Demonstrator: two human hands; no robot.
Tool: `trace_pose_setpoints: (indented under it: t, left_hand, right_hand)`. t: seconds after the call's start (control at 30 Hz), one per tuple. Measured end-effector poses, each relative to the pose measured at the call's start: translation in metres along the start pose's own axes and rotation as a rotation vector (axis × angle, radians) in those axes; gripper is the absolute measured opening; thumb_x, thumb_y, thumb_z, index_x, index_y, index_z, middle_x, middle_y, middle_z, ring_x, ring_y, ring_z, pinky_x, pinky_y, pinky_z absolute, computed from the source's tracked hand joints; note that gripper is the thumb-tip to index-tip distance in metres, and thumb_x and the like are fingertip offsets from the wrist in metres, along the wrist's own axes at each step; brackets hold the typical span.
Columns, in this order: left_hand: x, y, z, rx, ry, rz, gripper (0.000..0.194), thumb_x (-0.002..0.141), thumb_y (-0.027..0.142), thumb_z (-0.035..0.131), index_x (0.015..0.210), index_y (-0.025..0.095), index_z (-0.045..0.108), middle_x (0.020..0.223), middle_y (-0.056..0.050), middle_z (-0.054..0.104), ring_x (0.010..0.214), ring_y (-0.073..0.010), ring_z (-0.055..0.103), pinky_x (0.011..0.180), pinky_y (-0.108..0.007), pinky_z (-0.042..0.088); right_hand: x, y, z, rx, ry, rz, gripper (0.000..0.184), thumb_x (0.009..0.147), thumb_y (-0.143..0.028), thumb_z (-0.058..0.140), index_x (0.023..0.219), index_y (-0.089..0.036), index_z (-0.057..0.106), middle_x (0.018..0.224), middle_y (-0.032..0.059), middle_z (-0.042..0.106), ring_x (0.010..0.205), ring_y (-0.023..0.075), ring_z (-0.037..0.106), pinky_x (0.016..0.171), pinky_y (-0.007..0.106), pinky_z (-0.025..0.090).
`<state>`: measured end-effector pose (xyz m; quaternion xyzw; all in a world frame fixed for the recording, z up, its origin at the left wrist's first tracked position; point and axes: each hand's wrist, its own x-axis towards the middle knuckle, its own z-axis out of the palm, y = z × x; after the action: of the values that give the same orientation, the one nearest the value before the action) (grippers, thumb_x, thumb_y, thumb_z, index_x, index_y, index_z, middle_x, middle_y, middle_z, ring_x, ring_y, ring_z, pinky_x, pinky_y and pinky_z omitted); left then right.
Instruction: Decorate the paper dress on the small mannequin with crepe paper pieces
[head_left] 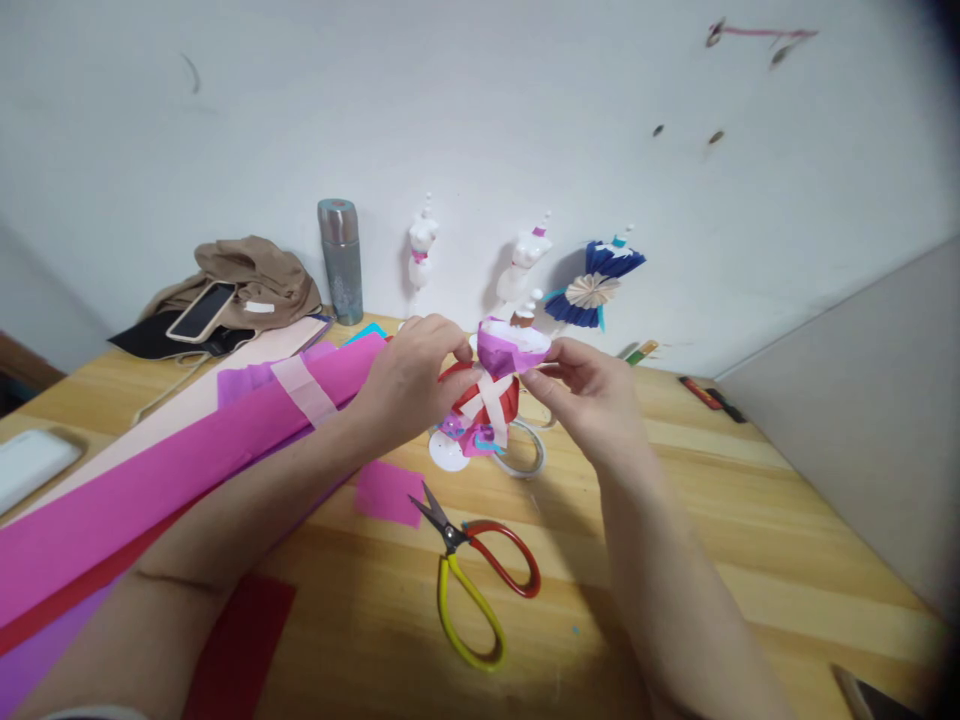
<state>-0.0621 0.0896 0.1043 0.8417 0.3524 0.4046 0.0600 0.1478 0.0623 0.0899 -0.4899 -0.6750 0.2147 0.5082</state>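
A small white mannequin dressed in red paper point(512, 400) stands between my hands, tilted slightly. Crossed pale strips lie over the red paper, and purple and blue bits sit at its lower edge. Around its upper part curves a purple paper strip point(504, 352) with a white inner side. My right hand point(596, 395) pinches the right end of this strip between thumb and fingers. At the mannequin's left side, my left hand point(416, 375) has its thumb and fingers closed against the red paper; the exact contact is partly hidden. Scissors point(452, 540) lie open in front, near a pink paper square point(390, 492).
Long pink paper point(187, 455) and other coloured sheets cover the left side. A tape roll point(536, 462) lies behind the scissors. Along the wall stand a thermos point(341, 265), two white mannequins point(423, 240) and a blue-dressed one point(592, 285). A phone point(201, 311) rests on brown cloth.
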Motion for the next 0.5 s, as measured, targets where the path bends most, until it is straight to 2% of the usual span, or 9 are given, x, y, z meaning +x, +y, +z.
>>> trace_pose_setpoints:
  t: [0.07, 0.13, 0.33, 0.4, 0.5]
  left_hand:
    - [0.001, -0.004, 0.002, -0.050, -0.002, 0.003, 0.006, 0.085, 0.016, 0.066, 0.081, 0.017, 0.061, 0.091, -0.005, 0.070, 0.089, -0.0177, 0.062, 0.082, -0.032, 0.047]
    - [0.002, -0.007, 0.003, -0.097, -0.014, 0.000, 0.002, 0.086, 0.015, 0.064, 0.085, 0.017, 0.063, 0.095, -0.005, 0.071, 0.092, -0.0176, 0.064, 0.083, -0.032, 0.048]
    - [0.003, -0.011, 0.000, -0.120, -0.005, 0.013, 0.002, 0.085, 0.015, 0.066, 0.084, 0.016, 0.066, 0.098, -0.007, 0.073, 0.094, -0.0174, 0.066, 0.088, -0.033, 0.050]
    - [0.004, -0.010, 0.000, -0.127, -0.017, 0.025, 0.002, 0.084, 0.017, 0.068, 0.087, 0.016, 0.068, 0.100, -0.008, 0.074, 0.096, -0.0180, 0.067, 0.090, -0.033, 0.051]
    - [0.004, -0.009, -0.001, -0.180, -0.070, 0.020, 0.009, 0.086, 0.017, 0.066, 0.093, 0.016, 0.070, 0.104, -0.008, 0.074, 0.100, -0.0178, 0.067, 0.091, -0.032, 0.051]
  right_hand:
    - [-0.001, -0.004, -0.003, -0.040, 0.028, 0.036, 0.022, 0.082, -0.042, 0.072, 0.071, -0.024, 0.063, 0.072, 0.0023, 0.068, 0.067, 0.0192, 0.062, 0.064, 0.035, 0.052]
    - [-0.002, -0.009, -0.007, -0.068, -0.005, 0.043, 0.026, 0.081, -0.041, 0.072, 0.066, -0.024, 0.060, 0.066, 0.0020, 0.065, 0.062, 0.0180, 0.059, 0.059, 0.033, 0.049]
    - [-0.005, -0.023, -0.019, -0.178, -0.130, 0.031, 0.029, 0.085, -0.043, 0.068, 0.065, -0.023, 0.062, 0.062, 0.0017, 0.064, 0.057, 0.0161, 0.056, 0.057, 0.032, 0.044]
    - [-0.007, -0.025, -0.019, -0.172, -0.115, -0.006, 0.024, 0.085, -0.041, 0.067, 0.069, -0.023, 0.064, 0.066, 0.0018, 0.066, 0.059, 0.0164, 0.056, 0.058, 0.032, 0.043]
    - [-0.008, -0.028, -0.019, -0.173, -0.095, -0.136, 0.014, 0.086, -0.033, 0.068, 0.076, -0.024, 0.067, 0.069, 0.0010, 0.067, 0.064, 0.0171, 0.059, 0.060, 0.032, 0.043]
